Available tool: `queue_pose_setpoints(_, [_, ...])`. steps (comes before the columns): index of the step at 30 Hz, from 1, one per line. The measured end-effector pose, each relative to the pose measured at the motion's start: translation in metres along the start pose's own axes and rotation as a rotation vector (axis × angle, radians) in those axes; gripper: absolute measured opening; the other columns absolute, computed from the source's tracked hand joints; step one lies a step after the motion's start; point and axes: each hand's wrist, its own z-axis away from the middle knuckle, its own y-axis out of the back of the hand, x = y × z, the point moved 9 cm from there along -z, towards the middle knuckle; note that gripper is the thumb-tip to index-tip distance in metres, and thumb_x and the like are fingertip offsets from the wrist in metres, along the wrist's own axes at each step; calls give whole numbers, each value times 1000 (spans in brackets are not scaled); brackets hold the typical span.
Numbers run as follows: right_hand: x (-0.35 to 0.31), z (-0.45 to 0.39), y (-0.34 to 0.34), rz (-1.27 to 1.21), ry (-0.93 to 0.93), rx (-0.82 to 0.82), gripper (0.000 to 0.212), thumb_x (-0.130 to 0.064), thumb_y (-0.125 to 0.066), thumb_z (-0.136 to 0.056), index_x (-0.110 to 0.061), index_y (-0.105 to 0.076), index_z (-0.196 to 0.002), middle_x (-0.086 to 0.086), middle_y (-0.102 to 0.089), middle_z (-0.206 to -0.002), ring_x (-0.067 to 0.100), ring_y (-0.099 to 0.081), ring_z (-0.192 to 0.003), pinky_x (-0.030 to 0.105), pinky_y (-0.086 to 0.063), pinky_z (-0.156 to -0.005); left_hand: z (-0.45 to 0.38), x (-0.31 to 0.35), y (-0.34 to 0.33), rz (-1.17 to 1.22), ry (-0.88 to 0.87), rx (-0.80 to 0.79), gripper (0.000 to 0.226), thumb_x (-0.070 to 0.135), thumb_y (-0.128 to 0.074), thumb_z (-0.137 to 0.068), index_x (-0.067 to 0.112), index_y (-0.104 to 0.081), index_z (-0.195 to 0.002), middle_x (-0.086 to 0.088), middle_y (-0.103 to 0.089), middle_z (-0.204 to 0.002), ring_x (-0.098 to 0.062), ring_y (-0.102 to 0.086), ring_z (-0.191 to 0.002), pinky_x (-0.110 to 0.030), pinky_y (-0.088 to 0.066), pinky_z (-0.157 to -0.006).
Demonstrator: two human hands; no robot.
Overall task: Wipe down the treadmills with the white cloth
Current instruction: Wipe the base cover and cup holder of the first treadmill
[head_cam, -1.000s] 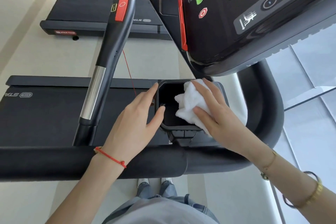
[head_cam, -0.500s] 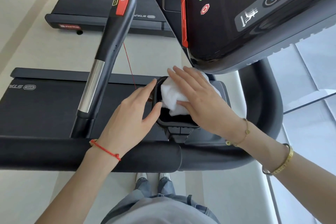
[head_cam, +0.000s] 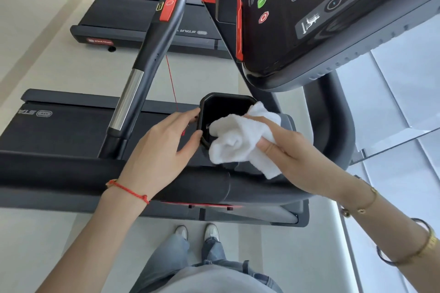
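Observation:
A bunched white cloth (head_cam: 240, 137) lies over the near right rim of the black cup holder (head_cam: 223, 102) on the treadmill in front of me. My right hand (head_cam: 292, 150) grips the cloth from the right, thumb and fingers curled round it. My left hand (head_cam: 164, 152) holds the cup holder's left rim, fingers on the far corner and thumb on the near edge. The treadmill's console (head_cam: 333, 19) hangs above to the right. Its belt deck (head_cam: 66, 131) lies to the left.
A black and silver handrail (head_cam: 152, 54) with a red pad slants up on the left. A thick black front bar (head_cam: 59, 173) crosses below my hands. A second treadmill (head_cam: 133, 21) stands beyond. My feet (head_cam: 197, 232) are on pale floor; glass panels lie right.
My right hand has pulled the cloth out of the cup holder toward its near right rim, now gripping it bunched. My left hand stays on the holder's left rim.

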Motion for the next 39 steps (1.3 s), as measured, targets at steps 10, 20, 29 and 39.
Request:
queue_pose_setpoints(10, [-60, 1, -98, 388, 214, -119, 51, -36, -39, -102, -16, -32, -148, -5, -33, -154, 9, -18, -147, 34, -13, -121, 39, -36, 53, -10, -46, 80, 42, 29, -51, -95, 20, -56, -136, 6, -64, -122, -14, -61, -111, -39, -52, -94])
queue_pose_setpoints(20, [-122, -51, -194, 792, 114, 155, 58, -48, -28, -101, -13, -40, -146, 9, -41, -149, 32, -39, -136, 46, -33, -109, 79, -111, 110, -77, -147, 96, 27, 15, -54, -96, 13, -66, -121, 4, -66, -117, -14, -58, -110, -26, -40, -99])
queue_pose_setpoints(29, [-105, -19, -166, 718, -33, 415, 51, -52, -34, -99, -27, -43, -142, -6, -43, -146, 20, -44, -128, 32, -27, -107, 95, -155, 141, -124, -196, 59, 22, 17, -57, -98, 13, -67, -117, 1, -68, -113, -22, -62, -108, -48, -42, -102])
queue_pose_setpoints(39, [-155, -74, -226, 824, 67, 303, 54, -56, -29, -99, -24, -46, -139, 1, -46, -141, 25, -47, -119, 40, -33, -97, 101, -174, 160, -144, -194, 127, 27, 21, -52, -96, 10, -70, -113, -1, -71, -107, -24, -67, -97, -51, -46, -93])
